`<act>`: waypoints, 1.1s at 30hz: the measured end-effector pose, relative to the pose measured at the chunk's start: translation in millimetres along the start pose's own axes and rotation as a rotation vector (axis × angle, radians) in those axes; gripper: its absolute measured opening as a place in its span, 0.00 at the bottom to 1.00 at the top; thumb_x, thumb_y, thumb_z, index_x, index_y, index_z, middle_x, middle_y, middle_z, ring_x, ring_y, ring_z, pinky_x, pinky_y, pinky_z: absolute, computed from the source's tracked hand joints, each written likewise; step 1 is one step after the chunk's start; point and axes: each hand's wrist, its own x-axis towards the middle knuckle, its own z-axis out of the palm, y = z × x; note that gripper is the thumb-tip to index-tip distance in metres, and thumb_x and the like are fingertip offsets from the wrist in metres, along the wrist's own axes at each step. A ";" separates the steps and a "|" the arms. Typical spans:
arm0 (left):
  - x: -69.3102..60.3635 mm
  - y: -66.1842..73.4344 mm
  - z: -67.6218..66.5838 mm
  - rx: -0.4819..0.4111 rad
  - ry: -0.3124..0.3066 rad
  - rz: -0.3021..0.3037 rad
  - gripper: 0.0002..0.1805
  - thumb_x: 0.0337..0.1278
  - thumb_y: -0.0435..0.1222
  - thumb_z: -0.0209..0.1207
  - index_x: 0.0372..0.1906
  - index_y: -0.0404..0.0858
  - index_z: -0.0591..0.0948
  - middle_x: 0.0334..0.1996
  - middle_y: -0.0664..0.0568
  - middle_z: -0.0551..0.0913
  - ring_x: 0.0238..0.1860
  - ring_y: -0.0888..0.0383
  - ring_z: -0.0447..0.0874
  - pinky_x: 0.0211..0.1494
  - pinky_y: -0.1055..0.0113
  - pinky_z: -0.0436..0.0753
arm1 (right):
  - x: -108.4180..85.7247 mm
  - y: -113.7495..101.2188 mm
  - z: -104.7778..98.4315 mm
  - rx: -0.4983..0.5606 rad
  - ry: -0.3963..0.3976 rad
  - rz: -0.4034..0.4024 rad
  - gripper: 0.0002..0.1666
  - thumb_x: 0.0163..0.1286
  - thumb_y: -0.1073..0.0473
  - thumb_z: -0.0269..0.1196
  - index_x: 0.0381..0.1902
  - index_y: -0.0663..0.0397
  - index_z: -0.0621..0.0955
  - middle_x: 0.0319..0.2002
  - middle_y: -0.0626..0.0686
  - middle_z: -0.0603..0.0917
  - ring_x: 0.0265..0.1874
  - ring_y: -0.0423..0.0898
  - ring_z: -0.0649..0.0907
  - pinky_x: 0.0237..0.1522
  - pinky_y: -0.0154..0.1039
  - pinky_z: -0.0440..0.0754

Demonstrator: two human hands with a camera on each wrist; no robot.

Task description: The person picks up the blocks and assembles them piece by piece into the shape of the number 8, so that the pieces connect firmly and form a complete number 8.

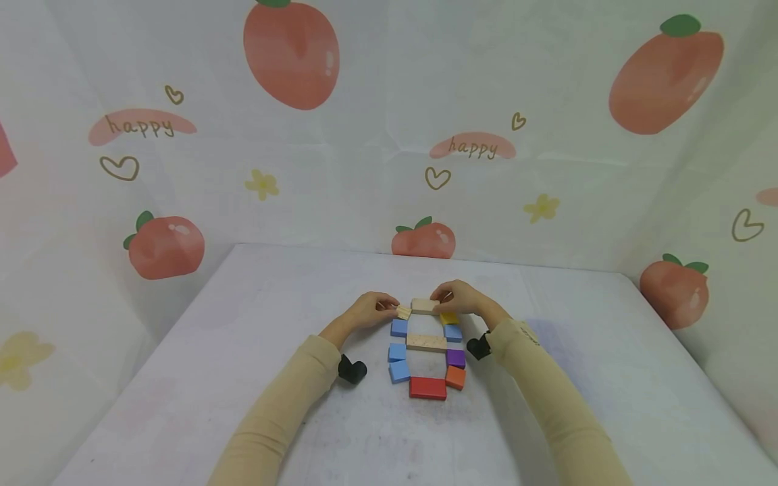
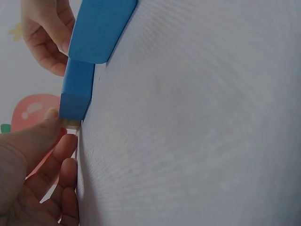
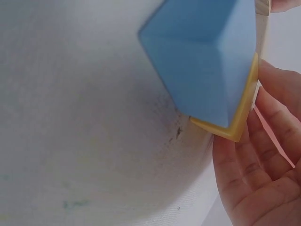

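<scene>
Colored blocks form a ladder-like figure eight in the head view. My left hand [image 1: 371, 310] pinches a small light wooden block [image 1: 404, 312] at the upper left corner. In the left wrist view that block is mostly hidden behind a blue block [image 2: 77, 89]. My right hand [image 1: 460, 297] has thumb and fingers around the right end of the long pale wooden block [image 1: 423, 306] at the top. Just below that hand lies a yellow block [image 1: 449, 318], partly behind a blue block [image 3: 202, 61] in the right wrist view.
A speckled wooden block [image 1: 427, 343] crosses the middle. Lower down are blue blocks [image 1: 398, 371] at left, a purple block [image 1: 455, 358] and an orange block [image 1: 456, 377] at right, and a red block [image 1: 428, 388] at the bottom. A fruit-printed curtain [image 1: 365, 169] hangs behind the white table [image 1: 243, 324].
</scene>
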 end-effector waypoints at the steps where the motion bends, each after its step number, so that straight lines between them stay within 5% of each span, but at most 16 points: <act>1: 0.1 -0.1 0.3 -0.002 -0.002 -0.004 0.15 0.59 0.36 0.58 0.49 0.36 0.81 0.40 0.47 0.82 0.42 0.56 0.76 0.51 0.64 0.76 | 0.0 0.1 0.0 0.001 0.000 -0.001 0.17 0.61 0.58 0.64 0.46 0.60 0.79 0.44 0.58 0.81 0.44 0.51 0.79 0.55 0.47 0.77; 27: -1.4 2.1 0.2 0.006 -0.008 -0.027 0.15 0.59 0.37 0.58 0.50 0.37 0.80 0.42 0.46 0.82 0.44 0.54 0.77 0.53 0.61 0.76 | -3.8 4.7 -2.3 0.008 0.022 0.042 0.18 0.63 0.54 0.62 0.50 0.56 0.79 0.48 0.57 0.81 0.48 0.51 0.78 0.55 0.47 0.77; 33: -0.4 1.9 -3.0 -0.003 -0.018 -0.033 0.15 0.61 0.38 0.56 0.51 0.37 0.80 0.43 0.45 0.81 0.46 0.53 0.77 0.54 0.60 0.76 | -8.3 8.0 -8.3 -0.013 0.054 -0.014 0.18 0.66 0.56 0.59 0.50 0.59 0.78 0.48 0.59 0.81 0.47 0.53 0.79 0.52 0.47 0.78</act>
